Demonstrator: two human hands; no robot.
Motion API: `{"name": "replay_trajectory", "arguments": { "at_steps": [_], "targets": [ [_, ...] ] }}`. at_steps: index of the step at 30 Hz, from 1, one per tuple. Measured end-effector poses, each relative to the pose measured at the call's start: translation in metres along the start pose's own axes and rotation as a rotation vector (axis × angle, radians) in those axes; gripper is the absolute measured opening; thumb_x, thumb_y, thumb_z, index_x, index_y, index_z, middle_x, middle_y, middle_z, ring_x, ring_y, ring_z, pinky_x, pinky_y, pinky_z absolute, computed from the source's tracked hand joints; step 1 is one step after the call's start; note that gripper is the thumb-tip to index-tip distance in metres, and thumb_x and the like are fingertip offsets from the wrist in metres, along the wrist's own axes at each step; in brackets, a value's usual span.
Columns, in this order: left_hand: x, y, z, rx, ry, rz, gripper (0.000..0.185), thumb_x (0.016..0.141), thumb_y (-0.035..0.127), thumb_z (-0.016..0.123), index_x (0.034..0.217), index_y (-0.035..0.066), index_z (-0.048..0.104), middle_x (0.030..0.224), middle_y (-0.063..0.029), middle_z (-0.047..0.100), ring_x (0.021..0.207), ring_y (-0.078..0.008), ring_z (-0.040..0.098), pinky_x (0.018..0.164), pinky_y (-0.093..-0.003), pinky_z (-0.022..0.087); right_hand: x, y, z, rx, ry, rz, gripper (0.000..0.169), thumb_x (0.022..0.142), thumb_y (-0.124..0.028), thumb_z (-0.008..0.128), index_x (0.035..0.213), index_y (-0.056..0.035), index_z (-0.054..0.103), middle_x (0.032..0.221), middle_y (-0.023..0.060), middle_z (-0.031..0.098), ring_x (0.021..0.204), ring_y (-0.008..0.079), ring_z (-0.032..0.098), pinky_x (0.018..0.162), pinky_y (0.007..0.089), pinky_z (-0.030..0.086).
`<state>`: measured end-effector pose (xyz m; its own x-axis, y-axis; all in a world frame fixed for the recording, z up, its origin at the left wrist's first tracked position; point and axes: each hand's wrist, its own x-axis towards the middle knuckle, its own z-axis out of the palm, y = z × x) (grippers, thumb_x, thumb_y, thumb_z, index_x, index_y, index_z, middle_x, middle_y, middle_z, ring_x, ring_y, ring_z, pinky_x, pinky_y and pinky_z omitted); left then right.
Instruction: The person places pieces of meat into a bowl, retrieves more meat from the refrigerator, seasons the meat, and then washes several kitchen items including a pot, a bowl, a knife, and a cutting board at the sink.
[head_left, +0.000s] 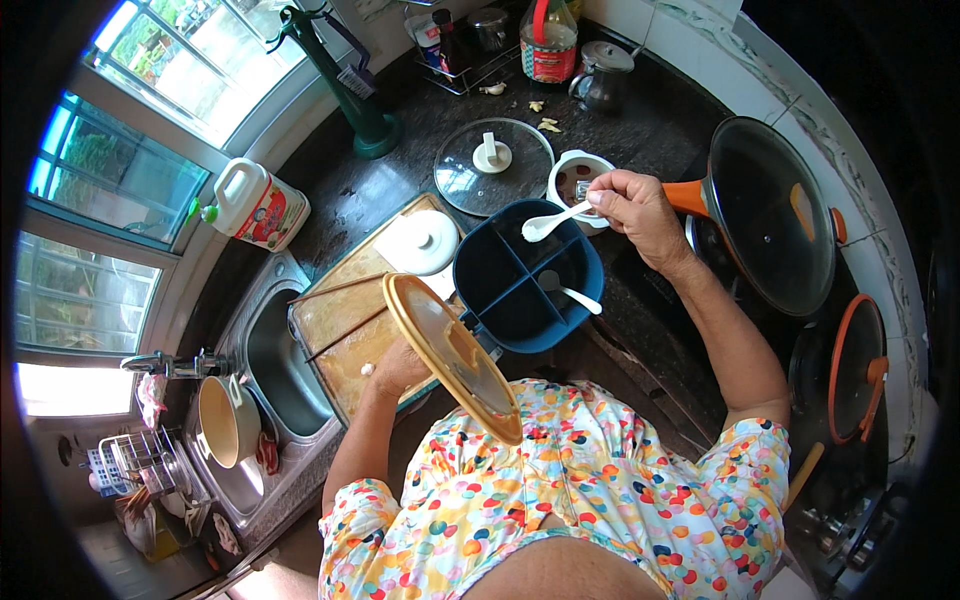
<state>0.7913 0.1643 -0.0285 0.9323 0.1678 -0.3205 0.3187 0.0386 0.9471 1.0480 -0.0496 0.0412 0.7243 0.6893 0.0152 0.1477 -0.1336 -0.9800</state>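
Observation:
Between finger and thumb, my right hand (634, 214) grips a white spoon (559, 220) with white granules in its bowl. The spoon hangs over a blue four-compartment container (480, 259). Another white spoon (581, 298) rests in the container's lower right compartment, its handle over the rim. Just behind my right hand is a small white pot (564, 180), uncovered, with something dark inside. My left hand (401, 367) is at a yellow-rimmed lid (454, 360), held tilted beside the container; its fingers are hidden behind the lid.
A wooden cutting board (337, 330) carries chopsticks (349, 334) and a white lid (421, 244). Left of it is a steel sink (281, 360). A glass lid (469, 184) lies behind the container. To the right, a covered orange-handled pan (769, 217) has its handle near my right wrist.

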Motion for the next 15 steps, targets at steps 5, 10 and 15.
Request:
{"name": "replay_trajectory", "arguments": {
  "at_steps": [5,10,15],
  "targets": [
    [0.009,-0.018,-0.007,-0.071,-0.016,-0.016,0.039,0.074,0.016,0.067,0.108,0.004,0.053,0.098,-0.0059,0.057,0.089,-0.0176,0.054,0.078,-0.0324,0.044,0.010,-0.002,-0.017,0.295,0.123,0.098,0.010,0.082,-0.009,0.054,0.083,0.0001,0.058,0.064,0.0006,0.051,0.052,0.0019,0.041,0.044,0.0141,0.032],
    [0.009,-0.032,-0.012,0.002,-0.018,0.089,0.054,0.068,0.018,0.072,0.114,0.003,0.049,0.099,-0.0054,0.057,0.091,-0.0162,0.054,0.080,-0.0314,0.044,0.034,-0.002,-0.051,-0.111,0.364,-0.045,0.010,0.078,-0.008,0.055,0.078,0.0000,0.061,0.062,0.0021,0.056,0.052,0.0060,0.049,0.047,0.0188,0.039],
    [0.009,-0.025,-0.012,0.079,-0.012,0.168,0.065,0.060,0.020,0.078,0.116,0.004,0.048,0.099,-0.0050,0.057,0.091,-0.0156,0.054,0.080,-0.0302,0.045,0.053,0.020,-0.059,-0.594,0.473,-0.149,0.012,0.074,-0.011,0.058,0.072,-0.0007,0.063,0.060,0.0096,0.060,0.055,0.0180,0.058,0.052,0.0299,0.045]
  ]
}}
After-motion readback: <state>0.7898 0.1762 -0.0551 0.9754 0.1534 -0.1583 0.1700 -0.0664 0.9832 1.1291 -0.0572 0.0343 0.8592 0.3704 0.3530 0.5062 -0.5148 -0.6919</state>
